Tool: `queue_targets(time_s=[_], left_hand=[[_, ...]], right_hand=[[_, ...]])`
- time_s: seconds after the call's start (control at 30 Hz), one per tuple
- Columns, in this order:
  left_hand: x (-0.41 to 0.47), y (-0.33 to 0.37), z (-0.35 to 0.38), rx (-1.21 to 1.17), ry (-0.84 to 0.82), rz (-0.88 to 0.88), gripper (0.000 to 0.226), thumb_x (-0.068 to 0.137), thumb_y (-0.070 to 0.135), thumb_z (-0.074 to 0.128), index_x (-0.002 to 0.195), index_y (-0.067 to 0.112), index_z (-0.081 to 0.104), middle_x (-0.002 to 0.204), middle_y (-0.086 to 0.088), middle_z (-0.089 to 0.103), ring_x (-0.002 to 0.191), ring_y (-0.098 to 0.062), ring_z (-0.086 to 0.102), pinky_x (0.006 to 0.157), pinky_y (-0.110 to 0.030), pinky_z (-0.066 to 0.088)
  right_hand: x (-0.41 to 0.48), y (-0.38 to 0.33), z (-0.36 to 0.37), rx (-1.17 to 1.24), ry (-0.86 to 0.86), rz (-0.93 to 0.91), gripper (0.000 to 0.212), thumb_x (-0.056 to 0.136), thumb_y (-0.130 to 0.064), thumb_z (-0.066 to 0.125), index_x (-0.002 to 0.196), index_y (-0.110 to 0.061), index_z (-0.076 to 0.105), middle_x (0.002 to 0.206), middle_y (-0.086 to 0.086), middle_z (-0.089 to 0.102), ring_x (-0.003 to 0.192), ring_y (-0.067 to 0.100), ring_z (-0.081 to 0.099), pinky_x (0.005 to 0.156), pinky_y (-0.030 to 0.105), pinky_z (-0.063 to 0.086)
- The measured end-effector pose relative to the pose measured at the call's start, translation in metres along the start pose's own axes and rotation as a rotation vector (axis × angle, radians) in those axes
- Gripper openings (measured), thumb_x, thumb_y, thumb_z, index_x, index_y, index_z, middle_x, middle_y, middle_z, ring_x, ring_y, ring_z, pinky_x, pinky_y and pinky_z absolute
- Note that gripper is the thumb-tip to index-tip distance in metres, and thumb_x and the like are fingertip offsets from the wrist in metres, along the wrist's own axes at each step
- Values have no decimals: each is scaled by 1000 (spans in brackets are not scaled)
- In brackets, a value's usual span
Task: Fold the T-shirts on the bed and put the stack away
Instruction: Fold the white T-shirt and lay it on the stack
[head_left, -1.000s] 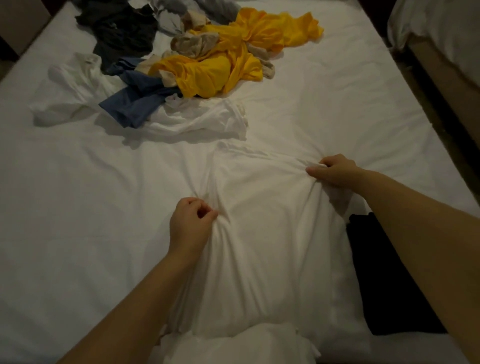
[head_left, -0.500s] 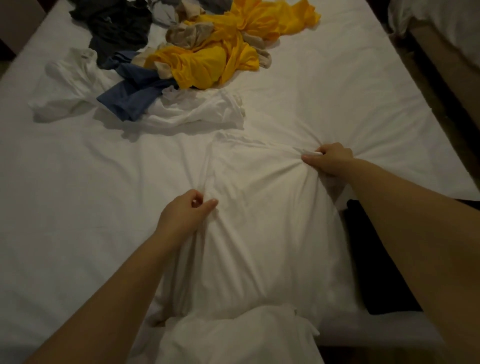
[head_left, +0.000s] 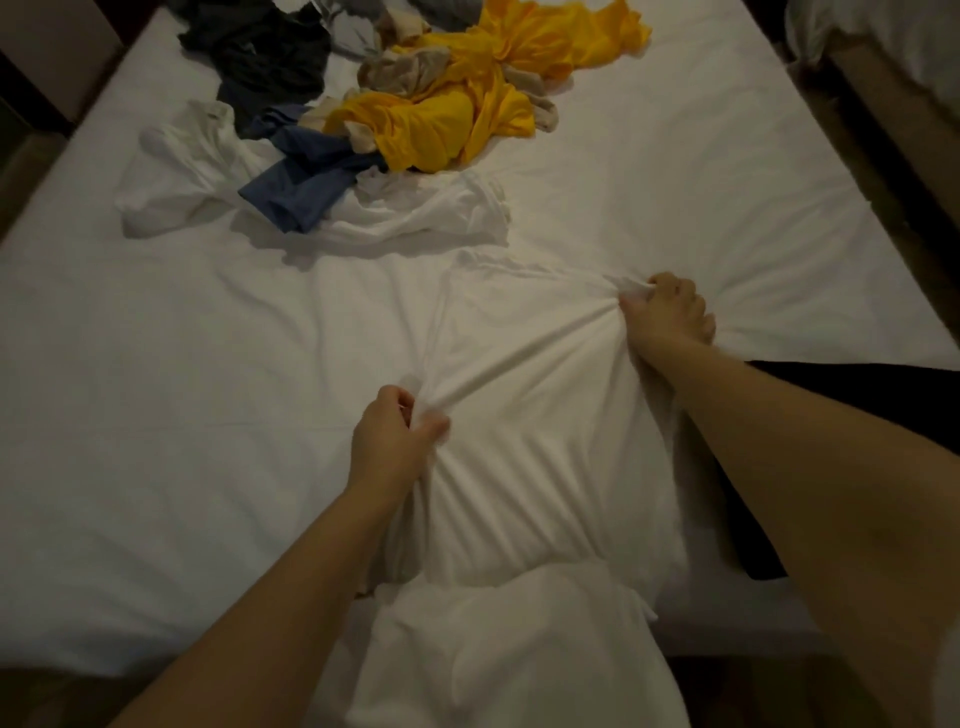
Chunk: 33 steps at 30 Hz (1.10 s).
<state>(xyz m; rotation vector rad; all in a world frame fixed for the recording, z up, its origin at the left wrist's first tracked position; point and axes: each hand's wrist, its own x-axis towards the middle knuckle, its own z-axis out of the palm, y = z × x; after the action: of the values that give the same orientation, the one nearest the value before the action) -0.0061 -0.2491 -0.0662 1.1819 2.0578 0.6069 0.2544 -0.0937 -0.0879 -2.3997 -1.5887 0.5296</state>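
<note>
A bedroom: white-sheeted bed (head_left: 649, 171) strewn with clothes (head_left: 426, 109).

The person is wearing a white garment (head_left: 498, 660) that is bulging in soft folds at the bottom centre of the frame (seemingly a loose top, only its front is showing). The left forearm (head_left: 291, 587), in the lower left, and the right forearm (head_left: 810, 493), in the lower right, are showing bare all the way down to the left hand (head_left: 395, 441) and the right hand (head_left: 665, 317).
</note>
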Motion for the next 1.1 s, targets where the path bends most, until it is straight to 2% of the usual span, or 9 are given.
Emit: queue_targets(time_s=[0.1, 0.17, 0.23, 0.37, 0.53, 0.63, 0.83, 0.97, 1.1], left_hand=[[-15, -5, -3, -31, -2, 24, 69, 78, 31, 73, 134, 12, 37, 120, -9, 49, 106, -26, 53, 87, -32, 43], [-33, -14, -4, 6, 23, 31, 75, 77, 31, 73, 138, 13, 32, 126, -13, 43, 110, -28, 51, 93, -35, 42], [-56, -24, -5, 44, 14, 8, 67, 78, 32, 73, 131, 11, 38, 125, -13, 40, 109, -30, 50, 94, -35, 42], [-94, -43, -9, 183, -110, -91, 35, 82, 37, 65, 101, 12, 51, 120, -8, 35, 98, -29, 54, 90, -31, 41], [-108, -51, -17, 300, -213, -38, 20, 87, 36, 57, 91, 16, 58, 105, -8, 62, 95, -25, 58, 73, -27, 39], [-112, -51, -22, 281, -201, -45, 15, 86, 31, 56, 89, 16, 56, 103, -9, 65, 95, -26, 58, 76, -29, 41], [-144, -70, -37, 266, -59, 16, 38, 90, 44, 48, 116, 17, 53, 118, -13, 56, 106, -33, 54, 91, -41, 45], [-175, -96, -49, 245, 46, 21, 48, 94, 48, 40, 129, 16, 46, 126, -20, 51, 113, -39, 49, 96, -43, 40], [-202, -112, -60, 122, -12, -73, 60, 95, 50, 37, 142, 12, 29, 137, -23, 42, 123, -39, 42, 101, -40, 33]], right_hand=[[-31, 16, 1, 261, 73, 11, 73, 92, -45, 48, 149, -12, 16, 153, 15, 23, 139, 30, 25, 113, 37, 18], [-63, 23, 1, 379, 64, 32, 76, 93, -41, 50, 150, -9, 10, 153, 18, 20, 140, 32, 23, 113, 35, 18], [-102, 28, 2, 417, 30, 33, 76, 93, -40, 50, 150, -10, 9, 153, 18, 21, 140, 31, 24, 112, 35, 20], [-178, 40, 6, 407, -89, 21, 77, 93, -39, 50, 150, -15, 6, 154, 15, 19, 140, 30, 24, 112, 38, 23], [-244, 60, -4, 485, -165, 87, 75, 92, -33, 52, 150, -16, 9, 156, 11, 15, 139, 29, 25, 113, 39, 25], [-270, 65, -22, 550, -207, 144, 71, 94, -32, 50, 151, -18, 11, 156, 9, 14, 138, 30, 26, 110, 38, 27], [-336, 66, -44, 467, -155, -76, 64, 95, -29, 50, 149, -22, 17, 155, 6, 16, 140, 25, 21, 115, 36, 20], [-379, 64, -46, 248, -181, -207, 63, 97, -37, 43, 149, -30, 10, 158, -2, 8, 144, 21, 9, 116, 40, 12], [-397, 71, -42, 40, -225, -231, 66, 94, -45, 42, 149, -27, 11, 155, 7, 16, 140, 30, 19, 112, 43, 19]])
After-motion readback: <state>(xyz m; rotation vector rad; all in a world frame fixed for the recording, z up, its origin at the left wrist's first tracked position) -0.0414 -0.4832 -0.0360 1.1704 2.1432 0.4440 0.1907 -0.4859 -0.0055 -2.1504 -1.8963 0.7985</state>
